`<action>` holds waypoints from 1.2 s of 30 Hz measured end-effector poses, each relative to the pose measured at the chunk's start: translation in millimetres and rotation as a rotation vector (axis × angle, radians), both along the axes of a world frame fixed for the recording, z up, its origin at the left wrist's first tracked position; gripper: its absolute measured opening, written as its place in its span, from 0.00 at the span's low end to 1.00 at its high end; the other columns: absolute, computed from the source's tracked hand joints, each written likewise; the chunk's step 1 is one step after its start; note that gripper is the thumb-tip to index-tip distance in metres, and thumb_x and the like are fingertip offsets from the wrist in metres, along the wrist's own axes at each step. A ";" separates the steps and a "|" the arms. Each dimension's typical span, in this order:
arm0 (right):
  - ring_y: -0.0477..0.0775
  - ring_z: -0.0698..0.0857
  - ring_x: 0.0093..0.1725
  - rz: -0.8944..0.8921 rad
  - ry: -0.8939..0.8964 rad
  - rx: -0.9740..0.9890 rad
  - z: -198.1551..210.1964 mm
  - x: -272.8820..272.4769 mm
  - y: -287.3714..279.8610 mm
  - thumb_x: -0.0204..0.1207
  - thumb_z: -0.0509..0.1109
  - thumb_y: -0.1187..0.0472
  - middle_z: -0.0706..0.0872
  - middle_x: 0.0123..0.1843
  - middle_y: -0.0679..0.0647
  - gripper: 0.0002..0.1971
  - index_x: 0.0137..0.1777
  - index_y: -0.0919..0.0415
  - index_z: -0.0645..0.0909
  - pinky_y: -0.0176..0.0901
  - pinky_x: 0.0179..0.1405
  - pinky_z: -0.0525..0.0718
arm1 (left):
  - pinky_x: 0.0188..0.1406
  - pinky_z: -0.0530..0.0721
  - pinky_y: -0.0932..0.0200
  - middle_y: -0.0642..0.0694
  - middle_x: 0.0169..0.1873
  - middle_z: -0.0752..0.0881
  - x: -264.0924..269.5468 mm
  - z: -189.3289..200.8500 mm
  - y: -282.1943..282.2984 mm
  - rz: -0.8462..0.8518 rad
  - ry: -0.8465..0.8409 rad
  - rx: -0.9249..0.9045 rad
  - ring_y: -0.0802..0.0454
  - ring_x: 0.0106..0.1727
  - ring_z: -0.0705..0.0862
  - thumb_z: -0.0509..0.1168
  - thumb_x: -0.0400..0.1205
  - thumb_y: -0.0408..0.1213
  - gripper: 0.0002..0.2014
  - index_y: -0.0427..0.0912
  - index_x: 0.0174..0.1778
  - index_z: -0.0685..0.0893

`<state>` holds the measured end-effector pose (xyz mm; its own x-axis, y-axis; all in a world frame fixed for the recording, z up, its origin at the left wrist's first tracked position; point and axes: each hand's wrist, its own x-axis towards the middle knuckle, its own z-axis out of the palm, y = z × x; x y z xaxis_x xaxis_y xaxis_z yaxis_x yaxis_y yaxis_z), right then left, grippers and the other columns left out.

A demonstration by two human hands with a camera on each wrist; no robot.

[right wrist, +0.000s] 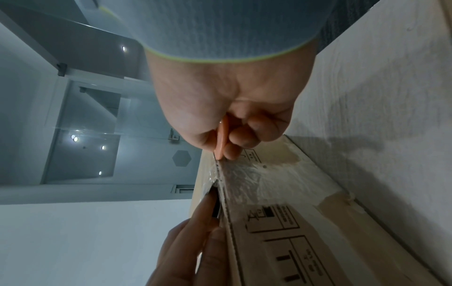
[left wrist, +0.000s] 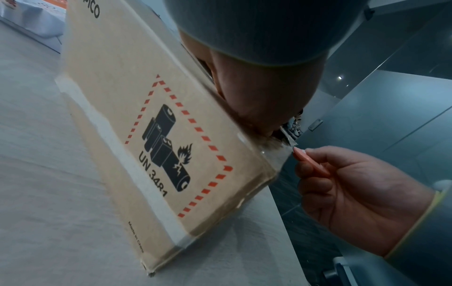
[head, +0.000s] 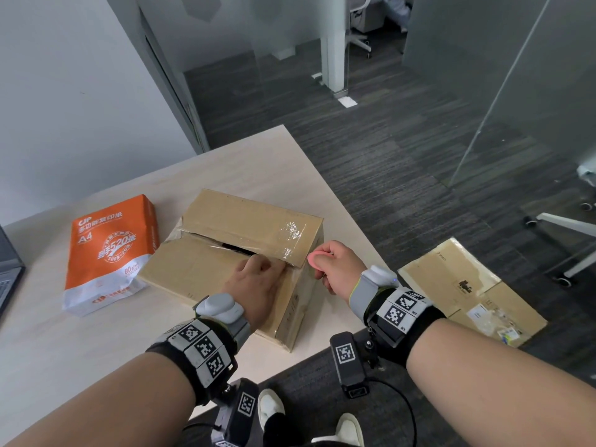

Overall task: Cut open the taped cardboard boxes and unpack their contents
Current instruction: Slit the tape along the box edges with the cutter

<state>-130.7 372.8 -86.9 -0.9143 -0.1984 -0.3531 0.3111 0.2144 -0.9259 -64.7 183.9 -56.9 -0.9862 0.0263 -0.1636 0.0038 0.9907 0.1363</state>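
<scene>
Tape-cutting step: R hand point(head: 338, 267) pinches pink cutter point(head: 317, 259) at cardboard box point(head: 225, 250) end, 3 o'clock. L hand point(head: 258, 285) fingers pry seam; next, slit end tape w/ care

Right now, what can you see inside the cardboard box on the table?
Only a dark gap shows between the flaps of the cardboard box. The left hand rests on the near flap; the contents are hidden by flaps and tape.
</scene>
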 end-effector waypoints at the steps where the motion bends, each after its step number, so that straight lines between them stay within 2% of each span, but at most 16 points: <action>1: 0.46 0.76 0.25 0.009 0.003 0.008 0.6 0.3 0.2 0.75 0.70 0.57 0.83 0.27 0.46 0.03 0.45 0.54 0.83 0.42 0.32 0.72 | 0.54 0.84 0.52 0.50 0.66 0.78 0.2 1.0 0.5 0.000 -0.004 -0.011 0.43 0.69 0.75 0.33 0.76 0.60 0.36 0.64 0.77 0.73; 4: 0.48 0.76 0.26 0.044 0.012 0.044 3.3 2.8 0.2 0.75 0.70 0.58 0.81 0.25 0.46 0.02 0.42 0.54 0.82 0.41 0.31 0.72 | 0.53 0.84 0.51 0.49 0.65 0.78 -0.1 2.5 0.8 0.000 0.008 -0.013 0.42 0.68 0.76 0.34 0.77 0.60 0.36 0.63 0.76 0.74; 8: 0.48 0.77 0.27 0.038 0.016 0.048 6.3 7.9 -3.3 0.75 0.69 0.59 0.83 0.29 0.49 0.03 0.45 0.57 0.82 0.42 0.33 0.73 | 0.54 0.84 0.51 0.48 0.65 0.78 -0.8 1.8 1.6 -0.002 -0.005 -0.023 0.41 0.67 0.76 0.33 0.77 0.60 0.38 0.61 0.77 0.76; 12: 0.51 0.78 0.32 0.090 0.026 0.089 9.6 16.3 -2.6 0.74 0.69 0.59 0.81 0.26 0.46 0.02 0.42 0.56 0.82 0.44 0.37 0.75 | 0.49 0.86 0.48 0.46 0.60 0.81 -2.2 1.0 1.0 -0.006 0.015 0.005 0.39 0.64 0.79 0.38 0.80 0.59 0.34 0.57 0.73 0.80; 14: 0.51 0.77 0.32 0.041 0.004 0.085 10.4 17.7 0.2 0.72 0.69 0.59 0.81 0.26 0.46 0.02 0.42 0.55 0.82 0.45 0.36 0.75 | 0.54 0.85 0.49 0.47 0.61 0.81 -4.5 2.6 -0.5 -0.006 -0.030 0.027 0.40 0.65 0.79 0.39 0.80 0.60 0.33 0.59 0.72 0.81; 17: 0.50 0.74 0.28 -0.035 -0.018 0.064 16.2 18.2 6.5 0.74 0.69 0.59 0.80 0.27 0.48 0.04 0.44 0.58 0.84 0.42 0.31 0.72 | 0.61 0.82 0.51 0.51 0.60 0.83 -10.2 8.8 -9.1 -0.017 0.018 0.069 0.45 0.63 0.82 0.55 0.86 0.52 0.19 0.61 0.69 0.85; 19: 0.48 0.73 0.26 -0.050 -0.004 0.058 23.1 17.7 10.5 0.75 0.70 0.59 0.79 0.26 0.48 0.05 0.44 0.61 0.83 0.41 0.29 0.71 | 0.59 0.82 0.53 0.51 0.56 0.88 -13.5 17.5 -19.7 0.012 0.064 0.197 0.47 0.58 0.85 0.65 0.85 0.45 0.13 0.54 0.63 0.90; 21: 0.46 0.72 0.24 -0.065 0.006 0.025 29.7 17.8 14.8 0.75 0.70 0.61 0.78 0.24 0.47 0.05 0.45 0.63 0.83 0.39 0.26 0.70 | 0.59 0.82 0.52 0.49 0.53 0.89 -16.5 23.0 -37.8 0.124 0.125 0.312 0.47 0.55 0.86 0.67 0.80 0.43 0.11 0.48 0.53 0.93; 22: 0.46 0.71 0.24 -0.071 0.013 -0.004 33.9 17.4 15.0 0.75 0.70 0.62 0.78 0.24 0.47 0.05 0.45 0.65 0.83 0.38 0.25 0.69 | 0.60 0.81 0.50 0.48 0.55 0.89 -19.0 23.9 -52.7 0.193 0.175 0.322 0.45 0.57 0.85 0.66 0.77 0.44 0.13 0.48 0.51 0.93; 24: 0.47 0.72 0.24 -0.074 0.014 -0.058 43.7 17.3 11.7 0.77 0.70 0.64 0.80 0.26 0.50 0.06 0.48 0.67 0.83 0.35 0.21 0.70 | 0.68 0.79 0.44 0.47 0.65 0.85 -22.6 24.1 -89.7 0.355 0.197 0.254 0.40 0.67 0.82 0.65 0.73 0.52 0.20 0.54 0.58 0.91; 26: 0.49 0.75 0.25 -0.054 0.021 -0.095 53.0 18.1 9.1 0.78 0.71 0.63 0.82 0.31 0.55 0.07 0.52 0.66 0.83 0.35 0.21 0.72 | 0.76 0.74 0.37 0.47 0.80 0.73 -25.5 19.7 -124.0 0.541 0.057 0.099 0.37 0.78 0.73 0.69 0.73 0.60 0.30 0.61 0.74 0.79; 28: 0.51 0.78 0.27 -0.017 0.044 -0.098 60.8 19.9 0.3 0.80 0.72 0.61 0.85 0.33 0.56 0.07 0.54 0.64 0.83 0.37 0.22 0.73 | 0.78 0.72 0.35 0.43 0.84 0.67 -28.0 15.6 -149.9 0.659 -0.020 0.109 0.33 0.81 0.70 0.75 0.72 0.63 0.44 0.58 0.84 0.67; 29: 0.52 0.80 0.28 0.003 0.053 -0.088 64.4 20.7 -6.0 0.80 0.71 0.61 0.87 0.35 0.56 0.07 0.54 0.62 0.83 0.39 0.23 0.73 | 0.76 0.74 0.35 0.39 0.83 0.70 -29.8 12.3 -159.2 0.683 -0.024 0.137 0.32 0.79 0.72 0.76 0.71 0.63 0.49 0.53 0.85 0.64; 31: 0.53 0.83 0.30 0.021 0.059 -0.090 67.2 21.2 -12.4 0.81 0.69 0.62 0.90 0.38 0.57 0.05 0.55 0.60 0.81 0.39 0.23 0.73 | 0.68 0.81 0.37 0.35 0.74 0.79 -31.2 13.4 -158.6 0.662 -0.033 0.126 0.32 0.71 0.80 0.77 0.68 0.66 0.51 0.48 0.83 0.66; 33: 0.53 0.86 0.33 0.035 0.068 -0.059 68.9 19.7 -29.5 0.82 0.69 0.60 0.93 0.43 0.57 0.06 0.56 0.59 0.79 0.40 0.24 0.75 | 0.62 0.84 0.40 0.37 0.66 0.83 -27.7 13.7 -161.1 0.637 -0.053 0.131 0.35 0.63 0.84 0.74 0.66 0.70 0.46 0.46 0.76 0.74; 36: 0.52 0.90 0.39 0.042 0.059 -0.014 70.7 19.3 -54.7 0.82 0.69 0.59 0.94 0.45 0.52 0.06 0.55 0.60 0.78 0.42 0.28 0.78 | 0.57 0.88 0.46 0.42 0.55 0.90 -15.1 4.3 -150.1 0.610 -0.052 0.275 0.41 0.53 0.89 0.73 0.69 0.65 0.36 0.50 0.70 0.83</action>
<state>-111.4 318.1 -16.1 -0.9243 -0.2414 -0.2955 0.2465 0.2134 -0.9454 -79.8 33.8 -52.6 -0.8288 -0.4856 -0.2780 -0.5589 0.7428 0.3687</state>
